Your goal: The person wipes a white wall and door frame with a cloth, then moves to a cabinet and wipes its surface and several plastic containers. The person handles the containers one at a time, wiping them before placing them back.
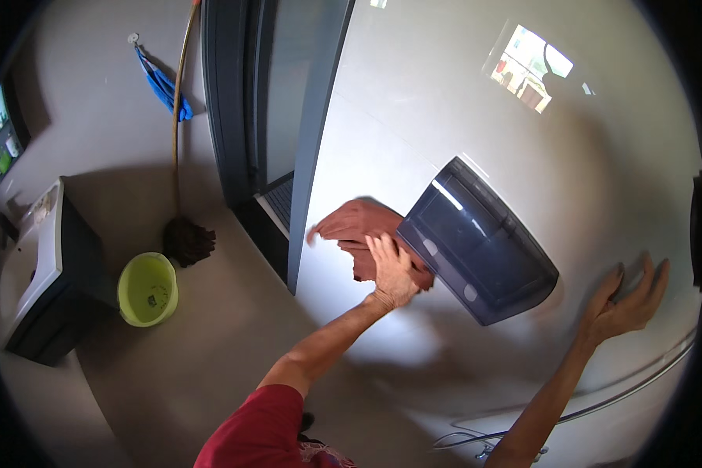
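A reddish-brown cloth (363,222) is spread against the white wall, just left of a dark, glossy wall dispenser (480,246). On the cloth's lower right part lies my left hand (394,269), holding it to the wall with the fingers somewhat spread. The cloth's right edge meets the dispenser's left side. My right hand (628,306) is to the right of the dispenser, empty, with its fingers apart and slightly bent. It is close to the wall; whether it touches is unclear.
A doorway with a dark frame (316,148) stands left of the wall. Further left are a yellow-green basin (148,288), a mop (187,240), a blue cloth (162,90) on a hook and a washbasin cabinet (74,273). A thin hose (600,404) curves at lower right.
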{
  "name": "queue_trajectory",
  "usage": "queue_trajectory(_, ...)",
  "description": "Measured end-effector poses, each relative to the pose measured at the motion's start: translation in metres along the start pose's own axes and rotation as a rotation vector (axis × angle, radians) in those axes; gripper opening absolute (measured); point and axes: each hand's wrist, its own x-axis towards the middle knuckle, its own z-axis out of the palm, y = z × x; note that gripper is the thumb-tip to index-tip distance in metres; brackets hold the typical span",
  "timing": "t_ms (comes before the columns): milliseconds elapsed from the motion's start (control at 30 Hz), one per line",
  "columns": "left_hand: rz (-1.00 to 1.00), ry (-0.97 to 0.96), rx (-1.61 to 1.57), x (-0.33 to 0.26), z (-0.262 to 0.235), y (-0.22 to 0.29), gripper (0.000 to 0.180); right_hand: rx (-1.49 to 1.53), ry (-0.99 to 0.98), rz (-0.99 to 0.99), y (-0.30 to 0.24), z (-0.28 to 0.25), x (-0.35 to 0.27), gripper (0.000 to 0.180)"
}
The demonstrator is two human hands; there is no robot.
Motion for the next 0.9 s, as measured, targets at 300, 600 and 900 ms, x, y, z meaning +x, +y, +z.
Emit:
queue_trajectory(300, 0.423, -0.837, -0.11, -0.048, 0.028, -0.01, 0.037, 0.364, 0.095, 0.522, -0.096, -0.071, -0.123, 0.039)
queue_trajectory(600, 0.342, -0.649, 0.238, 0.017, -0.026, -0.109, 0.05, 0.258, -0.304, 0.469, -0.176, -0.051, -0.235, 0.041)
queue_trajectory(900, 0.093, 0.394, 0.067, -0.037, 0.069, -0.279, 0.059, -0.207, -0.22, 0.219, -0.227, -0.027, -0.315, 0.041)
